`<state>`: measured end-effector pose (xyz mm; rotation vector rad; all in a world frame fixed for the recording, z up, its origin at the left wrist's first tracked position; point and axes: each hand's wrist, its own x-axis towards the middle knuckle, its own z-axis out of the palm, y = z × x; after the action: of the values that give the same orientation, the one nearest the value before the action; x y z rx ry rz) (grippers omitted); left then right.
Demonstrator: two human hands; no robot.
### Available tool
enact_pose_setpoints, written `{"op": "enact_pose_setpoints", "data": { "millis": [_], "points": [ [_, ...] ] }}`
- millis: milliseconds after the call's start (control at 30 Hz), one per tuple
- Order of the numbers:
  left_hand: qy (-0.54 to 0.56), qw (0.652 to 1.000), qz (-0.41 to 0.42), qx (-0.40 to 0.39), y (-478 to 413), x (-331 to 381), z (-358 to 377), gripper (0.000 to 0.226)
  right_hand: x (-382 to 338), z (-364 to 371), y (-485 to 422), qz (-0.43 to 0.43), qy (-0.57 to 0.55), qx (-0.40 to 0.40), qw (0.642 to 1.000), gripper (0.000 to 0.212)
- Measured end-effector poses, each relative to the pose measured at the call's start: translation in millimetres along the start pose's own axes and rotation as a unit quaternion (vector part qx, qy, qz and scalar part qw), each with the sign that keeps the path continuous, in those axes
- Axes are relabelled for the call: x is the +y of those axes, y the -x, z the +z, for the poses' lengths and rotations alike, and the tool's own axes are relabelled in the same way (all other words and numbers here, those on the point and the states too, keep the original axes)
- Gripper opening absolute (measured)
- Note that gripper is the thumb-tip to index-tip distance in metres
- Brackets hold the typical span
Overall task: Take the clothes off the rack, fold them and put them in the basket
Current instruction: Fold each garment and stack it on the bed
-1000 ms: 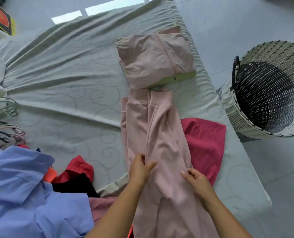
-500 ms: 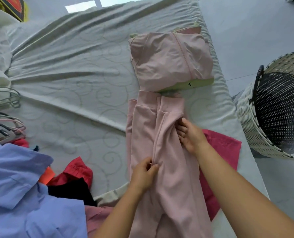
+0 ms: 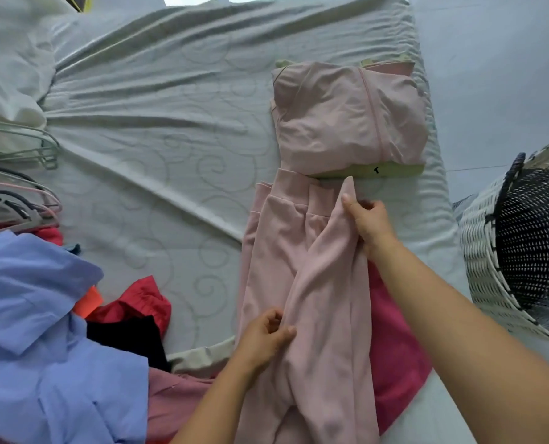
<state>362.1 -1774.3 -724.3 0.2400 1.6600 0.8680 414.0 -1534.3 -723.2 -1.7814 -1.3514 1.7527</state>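
Head view: right hand (image 3: 370, 224) pinches pink trousers (image 3: 302, 283) cuff; left hand (image 3: 265, 336) grips mid-leg fold.

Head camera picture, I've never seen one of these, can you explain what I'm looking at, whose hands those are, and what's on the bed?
There is no machine here. A person wears a wide-angle camera on the head, looking down at their own two bare hands, so the picture bends at the edges. They are working on a bed sheet. The left hand pinches a fold of the long pale pink garment near its middle, and the right hand grips its far edge. Beyond it lies a folded pink garment on something pale green. A red cloth lies under the pink one. At left sit a blue shirt and hangers. The woven basket stands at right.
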Motion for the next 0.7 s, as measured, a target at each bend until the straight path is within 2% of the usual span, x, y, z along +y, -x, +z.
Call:
{"op": "enact_pose_setpoints", "data": {
  "millis": [67,100,200,300,400,500,567,667,700],
  "points": [
    [-0.027,0.999,0.047,0.009,1.2,-0.2,2.1,0.011,-7.3,-3.2,-12.3,-0.051,0.126,0.046,0.99,0.059],
    [-0.066,0.995,0.077,0.014,1.6,-1.6,2.8,0.011,-13.1,-5.2,-16.4,-0.078,0.177,0.045,0.98,0.055],
    [-0.131,0.981,0.137,0.037,3.2,-6.4,6.8,0.015,-31.3,-8.3,-17.0,-0.135,0.272,-0.007,0.953,0.022],
    [-0.124,0.977,0.163,0.053,6.0,-7.9,11.9,0.033,-39.6,-15.6,-16.9,-0.21,0.347,-0.006,0.914,0.014],
    [-0.083,0.983,0.15,0.073,5.1,-6.5,11.2,0.035,-42.1,-24.3,-13.5,-0.156,0.382,-0.052,0.909,0.015],
    [-0.043,0.989,0.121,0.072,2.8,-6.4,8.1,0.039,-41.9,-28.5,-13.3,-0.095,0.493,-0.06,0.863,0.034],
    [-0.036,0.991,0.111,0.067,3.4,-8.2,7.0,0.035,-39.9,-26.2,-13.5,-0.062,0.518,-0.067,0.851,0.037],
    [-0.031,0.992,0.107,0.06,4.8,-10.1,7.2,0.021,-36.7,-26.7,-17.5,-0.014,0.453,-0.085,0.888,0.029],
    [-0.03,0.992,0.111,0.057,5.6,-10.4,7.4,0.016,-35.1,-28.4,-19.1,0.006,0.418,-0.091,0.904,0.033]
  ]
}}
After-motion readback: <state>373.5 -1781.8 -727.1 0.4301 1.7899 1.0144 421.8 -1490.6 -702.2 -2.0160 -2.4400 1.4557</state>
